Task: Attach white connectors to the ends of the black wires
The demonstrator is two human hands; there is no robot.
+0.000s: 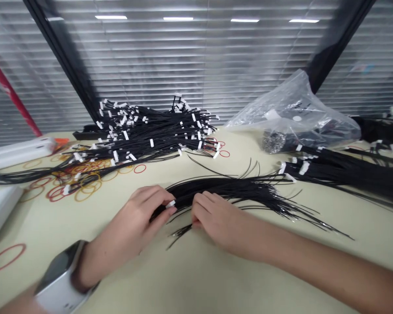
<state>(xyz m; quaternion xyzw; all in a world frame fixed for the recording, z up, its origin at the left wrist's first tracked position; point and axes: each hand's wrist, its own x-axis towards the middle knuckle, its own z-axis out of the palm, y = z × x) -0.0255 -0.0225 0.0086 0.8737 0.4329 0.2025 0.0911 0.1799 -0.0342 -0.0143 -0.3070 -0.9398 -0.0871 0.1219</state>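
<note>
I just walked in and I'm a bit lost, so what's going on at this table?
A person is handling a loose bundle of black wires on a pale table. The left grip pinches a small white connector at the bundle's left end, and the right grip is closed on some strands whose ends poke out. Behind lies a pile of wires with white connectors, with rubber bands around it and a clear plastic bag to its right.
</note>
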